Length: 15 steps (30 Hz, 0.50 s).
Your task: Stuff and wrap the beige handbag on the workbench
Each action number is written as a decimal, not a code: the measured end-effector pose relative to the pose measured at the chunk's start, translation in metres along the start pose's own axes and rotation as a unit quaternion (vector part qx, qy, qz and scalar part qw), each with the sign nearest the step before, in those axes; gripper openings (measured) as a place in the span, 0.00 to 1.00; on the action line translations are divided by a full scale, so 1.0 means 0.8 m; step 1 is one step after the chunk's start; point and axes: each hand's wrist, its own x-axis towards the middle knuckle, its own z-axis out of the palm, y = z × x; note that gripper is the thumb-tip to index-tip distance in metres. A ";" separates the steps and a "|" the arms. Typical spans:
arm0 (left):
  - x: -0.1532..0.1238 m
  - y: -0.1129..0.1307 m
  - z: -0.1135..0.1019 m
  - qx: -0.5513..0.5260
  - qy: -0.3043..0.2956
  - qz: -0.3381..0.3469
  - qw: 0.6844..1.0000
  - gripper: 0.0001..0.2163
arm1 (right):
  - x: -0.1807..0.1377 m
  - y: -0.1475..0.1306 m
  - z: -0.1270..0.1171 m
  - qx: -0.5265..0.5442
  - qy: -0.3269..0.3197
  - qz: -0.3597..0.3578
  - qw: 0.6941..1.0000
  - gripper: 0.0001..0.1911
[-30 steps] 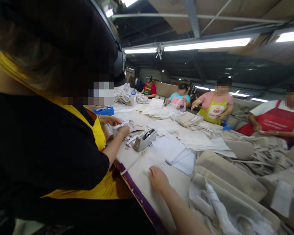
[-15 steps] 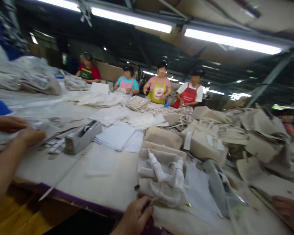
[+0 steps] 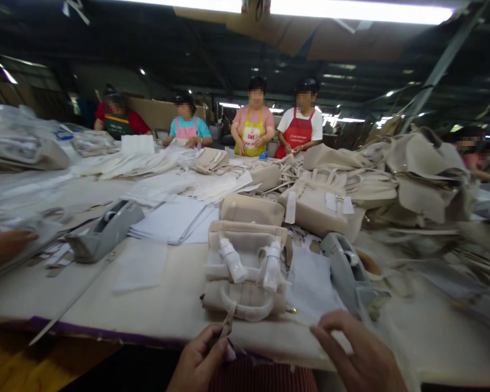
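A beige handbag (image 3: 245,258) lies in front of me, its flap toward the back and its wrapped handle (image 3: 247,310) toward me. Two white-wrapped pieces (image 3: 271,269) rest on it. At the near side of the bag, my left hand (image 3: 204,356) is closed on a narrow beige strap (image 3: 229,318) that runs up to the handle. My right hand (image 3: 357,354) is to the right of the bag, above the table edge. Its thumb and forefinger are pinched together; what lies between them is too small to make out.
A grey tape dispenser (image 3: 343,261) stands right of the bag, another tape dispenser (image 3: 106,231) at left. White sheets (image 3: 175,220) lie between. Piled beige bags (image 3: 424,174) fill the back right. A co-worker's hand (image 3: 6,245) is at the left edge; several people stand across the table.
The view has shifted right and the bag now sits farther left. My right hand has come in beside it. The hand and beige panel at the right edge are no longer seen there.
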 end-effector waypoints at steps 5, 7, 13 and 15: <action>-0.002 -0.019 0.016 -0.079 0.018 -0.069 0.994 0.24 | 0.022 0.125 0.058 -0.266 0.015 0.101 0.958 0.19; 0.001 -0.023 0.020 -0.100 0.031 -0.084 0.991 0.25 | 0.017 0.140 0.076 -0.310 -0.012 0.098 0.946 0.17; 0.008 -0.011 0.027 -0.103 0.044 -0.089 0.990 0.26 | 0.006 0.141 0.085 -0.262 0.025 0.094 0.960 0.16; 0.007 -0.005 0.028 -0.099 0.042 -0.091 0.990 0.26 | 0.010 0.146 0.079 -0.193 0.047 0.119 0.973 0.19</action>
